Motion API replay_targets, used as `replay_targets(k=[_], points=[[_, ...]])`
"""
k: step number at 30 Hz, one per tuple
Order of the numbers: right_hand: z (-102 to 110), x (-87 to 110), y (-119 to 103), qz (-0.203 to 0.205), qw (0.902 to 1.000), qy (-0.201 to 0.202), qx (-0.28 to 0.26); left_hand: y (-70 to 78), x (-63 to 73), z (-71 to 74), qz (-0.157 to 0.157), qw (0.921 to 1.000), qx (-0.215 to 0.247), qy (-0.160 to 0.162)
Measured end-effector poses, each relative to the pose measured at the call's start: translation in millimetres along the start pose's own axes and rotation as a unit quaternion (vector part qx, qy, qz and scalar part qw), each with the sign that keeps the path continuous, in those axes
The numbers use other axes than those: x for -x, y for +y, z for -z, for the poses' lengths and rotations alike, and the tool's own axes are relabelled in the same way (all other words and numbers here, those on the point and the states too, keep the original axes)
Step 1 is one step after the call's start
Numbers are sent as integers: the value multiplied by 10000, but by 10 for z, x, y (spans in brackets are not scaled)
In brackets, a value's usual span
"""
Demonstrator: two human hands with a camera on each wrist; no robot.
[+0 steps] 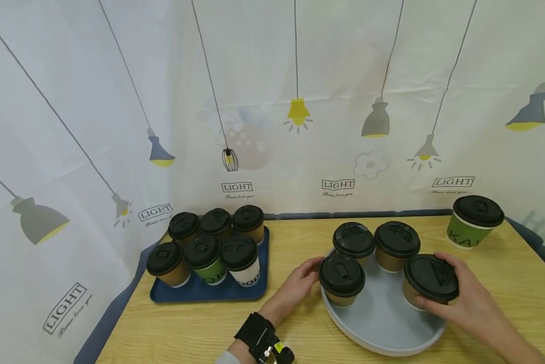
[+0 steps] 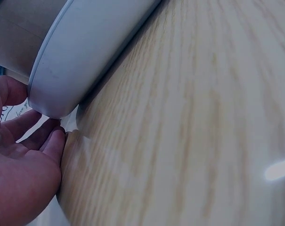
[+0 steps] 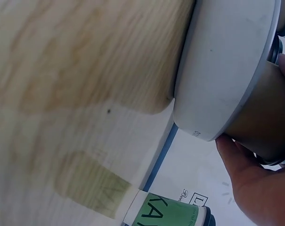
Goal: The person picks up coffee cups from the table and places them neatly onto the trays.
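My right hand (image 1: 474,306) grips a brown paper coffee cup (image 1: 410,296) with a black lid, thumb on the near side and fingers round the far side. That cup is at the right edge of a round grey tray (image 1: 386,328); the right wrist view shows its brown side (image 3: 260,113) close over the rim. At the tray's left edge is my left hand (image 1: 299,283), fingertips at the rim beside another lidded cup (image 1: 342,278). In the left wrist view its loosely bent fingers (image 2: 15,89) meet the tray's outer wall (image 2: 81,61).
Two more lidded cups, one left (image 1: 354,240) and one right (image 1: 397,242), stand at the tray's back. A green cup (image 1: 469,230) stands on the wooden table (image 1: 290,242) at the back right. A blue tray (image 1: 208,296) on the left bears several lidded cups. A printed curtain (image 1: 272,76) hangs behind.
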State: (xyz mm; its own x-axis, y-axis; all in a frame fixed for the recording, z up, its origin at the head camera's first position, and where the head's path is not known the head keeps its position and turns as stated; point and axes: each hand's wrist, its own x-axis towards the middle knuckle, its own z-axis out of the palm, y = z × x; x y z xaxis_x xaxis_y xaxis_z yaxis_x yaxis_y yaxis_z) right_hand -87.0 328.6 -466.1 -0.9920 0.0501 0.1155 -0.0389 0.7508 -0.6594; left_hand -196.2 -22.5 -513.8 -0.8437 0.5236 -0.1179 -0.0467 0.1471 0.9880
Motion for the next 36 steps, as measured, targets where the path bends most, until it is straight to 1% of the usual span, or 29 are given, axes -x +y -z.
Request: replay_targets(k=[5, 7, 9, 14, 17, 19, 21, 24, 27, 30, 34, 36], points=[[25, 4, 19, -56, 9998, -178, 4, -10, 15, -6, -46, 10000, -64, 35], [39, 19, 25, -71, 9997, -225, -116, -13, 19, 0, -31, 10000, -21, 51], [60, 48, 49, -31, 9994, -225, -253, -18, 22, 12, -29, 9999, 147, 28], [125, 132, 174, 278, 9972, -35, -698, -20, 26, 45, 44, 9976, 686, -122], [175, 157, 262, 387, 9961, 182, -773, 1, 27, 56, 151, 9965, 789, -236], [209, 163, 308, 301, 9964, 361, -708, 16, 25, 60, 199, 9959, 821, -333], [235, 160, 340, 119, 9966, 543, -602, 30, 27, 62, 256, 9955, 810, -429], [254, 123, 347, -194, 9960, 652, -585, 43, 57, 89, 285, 9965, 663, -425], [277, 88, 345, -383, 9949, 742, -570, 55, 103, 99, 363, 9984, 384, -195], [294, 43, 349, -414, 9938, 880, -544, 65, 143, 83, 312, 9989, 182, 309], [359, -3, 383, -401, 9930, 1035, -412, 68, 143, 31, 149, 9955, 112, 933], [407, -34, 403, -392, 9936, 1005, -346, 67, 133, 17, 81, 9936, 137, 1116]])
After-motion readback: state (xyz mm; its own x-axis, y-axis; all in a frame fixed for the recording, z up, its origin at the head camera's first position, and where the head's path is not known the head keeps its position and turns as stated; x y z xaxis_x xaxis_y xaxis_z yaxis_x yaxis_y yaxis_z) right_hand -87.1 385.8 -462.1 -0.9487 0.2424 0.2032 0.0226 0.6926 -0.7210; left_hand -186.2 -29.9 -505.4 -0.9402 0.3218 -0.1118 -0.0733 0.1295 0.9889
